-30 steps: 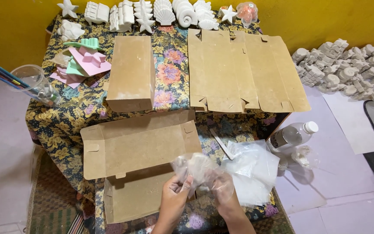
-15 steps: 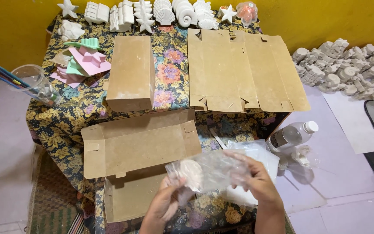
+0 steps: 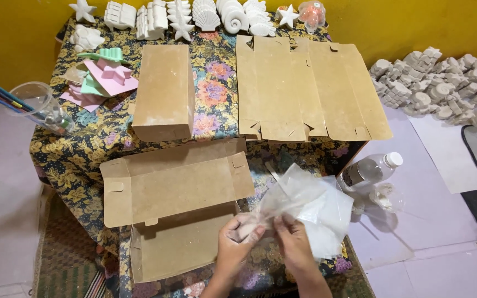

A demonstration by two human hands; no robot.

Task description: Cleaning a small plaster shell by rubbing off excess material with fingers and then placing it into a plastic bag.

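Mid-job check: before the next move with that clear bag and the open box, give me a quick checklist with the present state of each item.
1. Both hands on the clear plastic bag: ok; left hand and right hand pinch its near edge.
2. White piece inside the bag: cannot tell; something pale shows by the left fingertips, shape unclear.
3. Open brown box within reach: ok; lid flap folded back, directly left of the hands.
4. Box interior free: ok; only bare cardboard shows.
5. Spare bags: ok; a pile lies under the held bag.
6. Water bottle apart from the hands: ok; lies right of the pile.
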